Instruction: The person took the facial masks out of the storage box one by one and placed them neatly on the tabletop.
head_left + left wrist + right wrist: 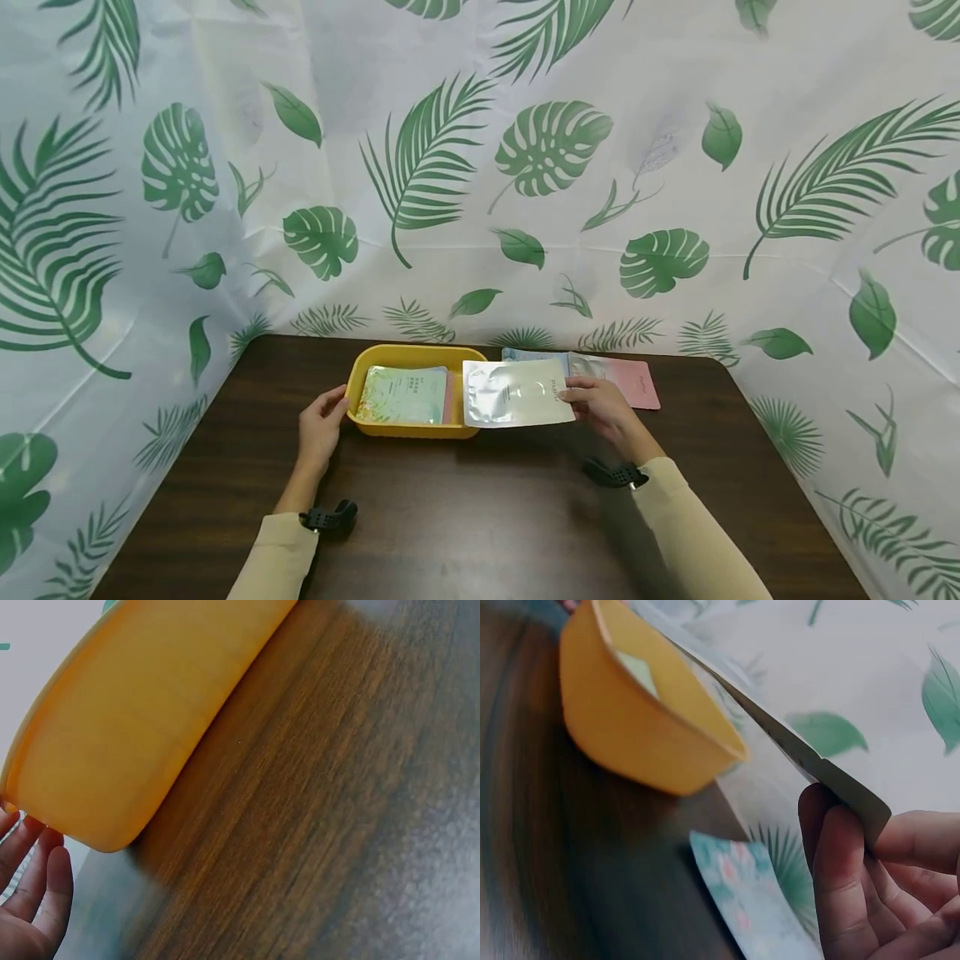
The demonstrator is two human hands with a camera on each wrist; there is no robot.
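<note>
My right hand (606, 410) pinches the right end of a silvery-white sheet-mask sachet (513, 395) between thumb and fingers. The sachet overlaps the right end of a yellow plastic basket (416, 432) in the head view; seen edge-on in the right wrist view, the sachet (769, 724) slants upward. Inside the basket lies a pale green sachet (405, 395), with a pink edge showing beneath it. My left hand (321, 423) is at the basket's left end. Its relaxed fingertips touch the end wall in the left wrist view, with the thumb apart from it.
Behind my right hand, a pink sachet (636, 383) and a bluish one (525, 355) lie near the table's back edge. A leaf-printed cloth (480, 167) hangs behind the dark wooden table (465, 517).
</note>
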